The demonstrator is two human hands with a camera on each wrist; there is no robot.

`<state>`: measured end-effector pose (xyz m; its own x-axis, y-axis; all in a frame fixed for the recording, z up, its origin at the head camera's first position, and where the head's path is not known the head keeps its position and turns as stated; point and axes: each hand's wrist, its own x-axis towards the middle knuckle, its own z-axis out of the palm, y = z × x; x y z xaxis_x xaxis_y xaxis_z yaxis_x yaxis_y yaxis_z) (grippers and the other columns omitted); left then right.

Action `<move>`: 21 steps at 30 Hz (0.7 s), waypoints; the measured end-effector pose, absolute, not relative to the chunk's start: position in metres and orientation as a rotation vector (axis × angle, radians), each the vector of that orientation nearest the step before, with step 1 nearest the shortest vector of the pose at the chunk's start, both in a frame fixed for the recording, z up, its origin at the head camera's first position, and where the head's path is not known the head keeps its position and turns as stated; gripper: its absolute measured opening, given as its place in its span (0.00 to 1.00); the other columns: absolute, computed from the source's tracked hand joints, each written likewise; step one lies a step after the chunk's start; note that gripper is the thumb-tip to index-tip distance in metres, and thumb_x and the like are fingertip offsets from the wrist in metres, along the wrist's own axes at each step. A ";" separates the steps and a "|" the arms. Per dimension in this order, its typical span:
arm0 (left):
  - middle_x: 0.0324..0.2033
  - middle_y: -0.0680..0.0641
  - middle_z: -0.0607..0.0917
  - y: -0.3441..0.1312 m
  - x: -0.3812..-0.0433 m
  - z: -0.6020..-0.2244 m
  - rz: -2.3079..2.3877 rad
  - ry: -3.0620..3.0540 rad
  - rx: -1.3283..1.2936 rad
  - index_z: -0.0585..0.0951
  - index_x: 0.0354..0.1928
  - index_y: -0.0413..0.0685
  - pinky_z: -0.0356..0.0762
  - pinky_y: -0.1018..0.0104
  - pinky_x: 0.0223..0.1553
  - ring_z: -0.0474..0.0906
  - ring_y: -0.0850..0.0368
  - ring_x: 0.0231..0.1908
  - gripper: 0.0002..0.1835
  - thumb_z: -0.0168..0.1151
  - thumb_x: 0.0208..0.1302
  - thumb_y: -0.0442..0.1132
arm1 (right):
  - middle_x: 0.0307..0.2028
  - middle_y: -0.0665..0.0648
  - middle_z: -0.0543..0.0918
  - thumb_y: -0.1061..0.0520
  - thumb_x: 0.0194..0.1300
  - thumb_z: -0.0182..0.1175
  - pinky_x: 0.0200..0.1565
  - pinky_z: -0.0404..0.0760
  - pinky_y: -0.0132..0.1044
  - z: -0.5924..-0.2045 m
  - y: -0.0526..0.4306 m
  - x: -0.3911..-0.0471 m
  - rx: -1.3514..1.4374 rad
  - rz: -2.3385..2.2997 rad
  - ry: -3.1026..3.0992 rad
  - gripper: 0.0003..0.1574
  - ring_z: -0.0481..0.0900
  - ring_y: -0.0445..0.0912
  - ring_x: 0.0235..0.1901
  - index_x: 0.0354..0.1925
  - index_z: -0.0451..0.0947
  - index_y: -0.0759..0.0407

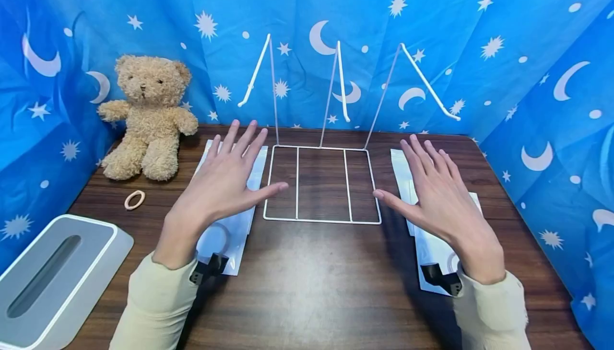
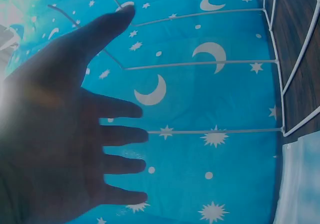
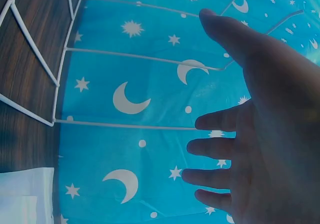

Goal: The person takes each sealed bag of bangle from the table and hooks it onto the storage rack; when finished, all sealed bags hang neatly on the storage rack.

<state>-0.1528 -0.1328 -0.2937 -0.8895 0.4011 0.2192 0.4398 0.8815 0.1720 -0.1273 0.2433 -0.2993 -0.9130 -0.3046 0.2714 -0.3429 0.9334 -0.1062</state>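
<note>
Hovering on either side of the rack, the left hand and the right hand hold nothing, their fingers straight and spread, thumbs pointing in toward each other. The rack's base lies flat on the table between them, its three uprights rising from the far edge, ahead of the thumbs. Under the left hand lies the left packet, under the right hand the right packet, so each hand is nearer the one on its own side. Both run lengthwise away from the person, the far ends leaning slightly inward toward the rack. Their edges are stepped, and I cannot tell whether more than one packet lies on each side.
</note>
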 end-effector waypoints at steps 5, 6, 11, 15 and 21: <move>0.63 0.42 0.74 -0.151 -0.147 -0.299 -0.427 -2.703 -0.443 0.71 0.67 0.46 0.71 0.41 0.56 0.70 0.42 0.61 0.36 0.51 0.69 0.64 | 0.76 0.61 0.48 0.22 0.59 0.54 0.71 0.36 0.56 -0.301 0.238 -0.126 0.474 0.215 -2.863 0.65 0.45 0.61 0.73 0.78 0.43 0.53; 0.55 0.42 0.80 -0.156 -0.146 -0.304 -0.443 -2.687 -0.383 0.76 0.61 0.45 0.76 0.42 0.47 0.77 0.42 0.52 0.31 0.53 0.69 0.61 | 0.76 0.62 0.49 0.22 0.59 0.53 0.71 0.37 0.57 -0.302 0.236 -0.125 0.471 0.211 -2.875 0.64 0.46 0.61 0.73 0.78 0.43 0.54; 0.32 0.40 0.81 -0.181 -0.139 -0.331 -0.460 -2.917 -0.122 0.79 0.40 0.38 0.75 0.46 0.24 0.78 0.41 0.28 0.26 0.56 0.68 0.58 | 0.75 0.64 0.50 0.21 0.62 0.50 0.70 0.45 0.60 -0.307 0.230 -0.117 0.454 0.253 -2.950 0.64 0.49 0.63 0.72 0.78 0.43 0.57; 0.45 0.24 0.74 -0.200 -0.143 -0.345 -0.400 -3.255 -0.003 0.70 0.53 0.23 0.74 0.35 0.39 0.73 0.26 0.45 0.45 0.58 0.62 0.66 | 0.75 0.66 0.51 0.21 0.62 0.49 0.68 0.50 0.62 -0.321 0.226 -0.114 0.449 0.347 -3.046 0.65 0.53 0.66 0.70 0.77 0.44 0.61; 0.52 0.17 0.66 -0.210 -0.151 -0.354 -0.394 -3.381 0.012 0.63 0.59 0.18 0.70 0.32 0.46 0.65 0.21 0.53 0.54 0.64 0.56 0.67 | 0.73 0.71 0.52 0.22 0.62 0.51 0.68 0.51 0.62 -0.354 0.228 -0.115 0.413 0.405 -3.145 0.65 0.53 0.67 0.70 0.75 0.47 0.68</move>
